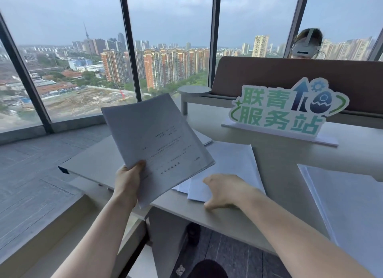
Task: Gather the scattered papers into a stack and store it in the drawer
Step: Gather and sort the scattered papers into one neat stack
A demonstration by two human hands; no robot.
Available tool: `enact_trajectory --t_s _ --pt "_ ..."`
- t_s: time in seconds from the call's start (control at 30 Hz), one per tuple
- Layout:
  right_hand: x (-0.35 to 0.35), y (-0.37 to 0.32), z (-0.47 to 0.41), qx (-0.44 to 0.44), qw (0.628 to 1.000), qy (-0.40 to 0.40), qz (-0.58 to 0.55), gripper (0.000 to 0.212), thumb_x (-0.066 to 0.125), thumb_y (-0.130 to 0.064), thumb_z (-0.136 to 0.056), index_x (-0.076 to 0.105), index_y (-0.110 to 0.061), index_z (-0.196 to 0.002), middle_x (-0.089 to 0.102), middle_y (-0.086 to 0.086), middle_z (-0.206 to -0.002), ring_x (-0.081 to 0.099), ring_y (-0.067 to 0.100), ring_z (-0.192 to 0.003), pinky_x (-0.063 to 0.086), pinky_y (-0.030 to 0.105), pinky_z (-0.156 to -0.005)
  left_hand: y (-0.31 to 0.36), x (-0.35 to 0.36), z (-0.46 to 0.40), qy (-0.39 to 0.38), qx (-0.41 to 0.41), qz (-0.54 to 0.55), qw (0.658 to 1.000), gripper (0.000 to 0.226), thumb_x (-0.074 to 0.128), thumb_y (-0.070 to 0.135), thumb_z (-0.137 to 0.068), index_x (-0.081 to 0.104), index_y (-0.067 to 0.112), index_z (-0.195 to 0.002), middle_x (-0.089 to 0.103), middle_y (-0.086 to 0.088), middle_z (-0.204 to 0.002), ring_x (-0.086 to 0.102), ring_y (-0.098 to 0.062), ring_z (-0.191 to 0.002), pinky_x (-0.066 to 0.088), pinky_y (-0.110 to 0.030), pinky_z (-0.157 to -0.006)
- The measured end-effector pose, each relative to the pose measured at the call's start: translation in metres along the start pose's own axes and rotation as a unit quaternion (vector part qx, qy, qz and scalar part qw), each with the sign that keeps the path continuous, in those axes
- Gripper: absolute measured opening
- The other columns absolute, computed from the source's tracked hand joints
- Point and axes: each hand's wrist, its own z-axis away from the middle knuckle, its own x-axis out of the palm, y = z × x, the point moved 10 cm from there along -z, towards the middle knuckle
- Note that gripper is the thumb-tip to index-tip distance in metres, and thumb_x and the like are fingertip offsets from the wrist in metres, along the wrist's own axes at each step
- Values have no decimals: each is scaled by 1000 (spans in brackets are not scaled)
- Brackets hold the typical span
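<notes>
My left hand (128, 179) grips a thin stack of printed papers (157, 132) by its lower left corner and holds it tilted up above the desk (93, 161). On the desk in front of me lie several loose white sheets (230, 163), overlapping. My right hand (224, 191) rests palm down on their near edge, fingers bent, holding nothing. Another pile of white sheets (348, 205) lies at the right end of the desk. One more sheet (204, 137) peeks out behind the held stack. No drawer shows in this view.
A green and white cut-out sign (286, 109) on a white base stands at the back right of the desk. Behind it runs a brown partition (259, 76), with a person wearing a headset (306, 43) beyond. Tall windows (68, 55) lie to the left and ahead.
</notes>
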Motion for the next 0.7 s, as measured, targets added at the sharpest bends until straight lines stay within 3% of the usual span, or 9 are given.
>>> enact_trajectory --t_s 0.17,0.27,0.47,0.6,0.7 --pt "0 2 -9 7 1000 -24 9 46 61 -37 -82 52 -14 -121 60 9 -119 60 29 -107 50 33 -82 -11 -11 1 0 -23 6 1000 6 63 14 -90 64 15 -84 67 -7 -83 60 -22 -71 51 -34 -74" --pt "2 0 -9 6 999 -31 18 41 61 -33 -87 50 -13 -121 59 10 -117 60 30 -105 42 31 -72 -17 -13 2 0 -35 10 999 5 62 12 -90 64 14 -86 68 -7 -85 62 -23 -74 52 -38 -80" --pt "1 -3 -6 16 998 -52 43 43 54 -14 -90 39 -10 -130 52 13 -104 51 30 -85 40 33 -60 -21 -16 5 14 -49 29 998 9 60 9 -91 63 14 -84 67 -4 -83 62 -20 -71 53 -34 -74" --pt "10 -2 -14 33 996 -45 69 71 51 -3 -88 18 -13 -150 51 16 -127 58 36 -105 49 40 -76 -25 -17 5 19 -64 49 997 8 60 8 -91 62 14 -85 67 -6 -83 62 -22 -71 53 -33 -70" --pt "11 2 -18 46 996 -15 71 73 51 -2 -86 17 -11 -150 51 18 -128 59 39 -110 52 43 -81 -27 -18 5 18 -74 56 996 7 61 8 -91 62 13 -86 68 -7 -84 63 -23 -71 54 -35 -71"
